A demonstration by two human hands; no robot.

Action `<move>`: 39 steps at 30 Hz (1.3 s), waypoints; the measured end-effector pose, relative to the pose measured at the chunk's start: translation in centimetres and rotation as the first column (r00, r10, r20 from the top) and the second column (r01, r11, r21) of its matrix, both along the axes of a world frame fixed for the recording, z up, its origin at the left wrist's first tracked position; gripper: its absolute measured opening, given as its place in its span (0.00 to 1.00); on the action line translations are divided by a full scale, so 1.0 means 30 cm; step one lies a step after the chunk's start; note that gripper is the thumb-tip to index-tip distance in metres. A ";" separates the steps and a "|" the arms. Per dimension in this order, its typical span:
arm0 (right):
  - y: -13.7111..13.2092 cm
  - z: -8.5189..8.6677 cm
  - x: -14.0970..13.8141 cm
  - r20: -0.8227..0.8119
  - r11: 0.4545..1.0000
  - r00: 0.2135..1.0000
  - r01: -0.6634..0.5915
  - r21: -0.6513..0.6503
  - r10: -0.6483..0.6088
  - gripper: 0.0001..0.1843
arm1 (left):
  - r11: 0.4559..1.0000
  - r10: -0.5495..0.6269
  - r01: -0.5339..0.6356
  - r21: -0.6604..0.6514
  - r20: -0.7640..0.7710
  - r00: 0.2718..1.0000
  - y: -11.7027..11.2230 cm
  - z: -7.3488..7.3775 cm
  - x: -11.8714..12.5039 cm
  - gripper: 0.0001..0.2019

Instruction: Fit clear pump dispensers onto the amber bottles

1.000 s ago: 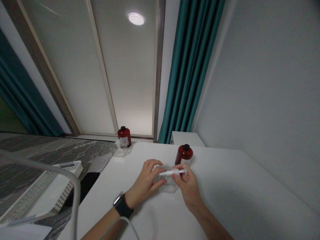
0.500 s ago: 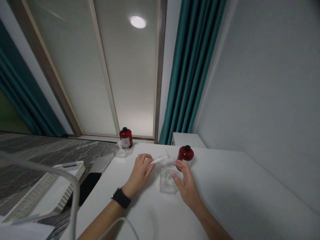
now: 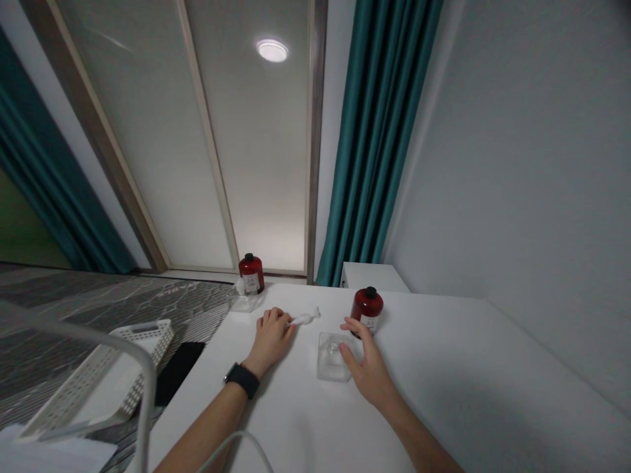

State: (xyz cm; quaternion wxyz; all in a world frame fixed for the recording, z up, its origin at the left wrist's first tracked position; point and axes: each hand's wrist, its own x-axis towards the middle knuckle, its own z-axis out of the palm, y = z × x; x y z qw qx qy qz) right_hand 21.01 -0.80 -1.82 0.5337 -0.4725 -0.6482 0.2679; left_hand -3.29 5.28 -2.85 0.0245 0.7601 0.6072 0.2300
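My left hand (image 3: 273,338), with a dark watch on its wrist, rests low over the white table with its fingers curled around one end of a white lotion pump (image 3: 306,318). The pump's other end points right, lying close to the tabletop. My right hand (image 3: 369,364) is open, thumb and fingers apart, beside a clear square bottle (image 3: 331,368) with a round neck. Just behind those fingers stands a dark red bottle (image 3: 367,304) with a black cap and white label, partly hidden by them.
At the far left corner of the white table (image 3: 290,420) stand a second red bottle (image 3: 251,272) and a clear pump bottle (image 3: 241,301). A perforated white basket (image 3: 93,374) lies beyond the left edge. A pale curved tube (image 3: 148,394) crosses the near left.
My left hand has moved left and down with the pump, bringing it lower to the table and away from the clear bottle. My right hand has hardly moved.
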 end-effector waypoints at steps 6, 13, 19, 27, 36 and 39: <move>-0.003 -0.001 0.002 0.016 1.000 1.000 -0.007 -0.013 0.007 0.23 | 1.000 0.003 -0.003 -0.019 -0.009 1.000 -0.006 0.012 -0.002 0.06; -0.006 0.001 0.003 0.024 1.000 1.000 -0.003 -0.026 0.003 0.23 | 1.000 0.024 -0.024 -0.016 -0.032 0.999 -0.003 0.027 -0.015 0.05; -0.005 -0.001 0.006 0.049 0.999 0.998 -0.024 -0.046 0.026 0.24 | 0.995 0.093 -0.094 -0.016 -0.064 0.994 0.006 0.034 -0.027 0.06; -0.009 -0.007 0.004 0.074 0.996 0.995 -0.066 -0.057 0.070 0.24 | 0.989 0.146 -0.148 -0.012 -0.080 0.986 0.005 0.030 -0.031 0.08; -0.021 0.000 0.001 0.132 0.983 0.980 -0.133 -0.123 0.149 0.29 | 0.991 0.133 -0.133 0.014 -0.053 0.990 0.003 0.027 -0.038 0.10; -0.022 0.005 0.003 0.118 0.979 0.980 -0.142 -0.143 0.159 0.31 | 0.992 0.117 -0.116 0.050 -0.021 0.993 0.002 0.040 -0.033 0.12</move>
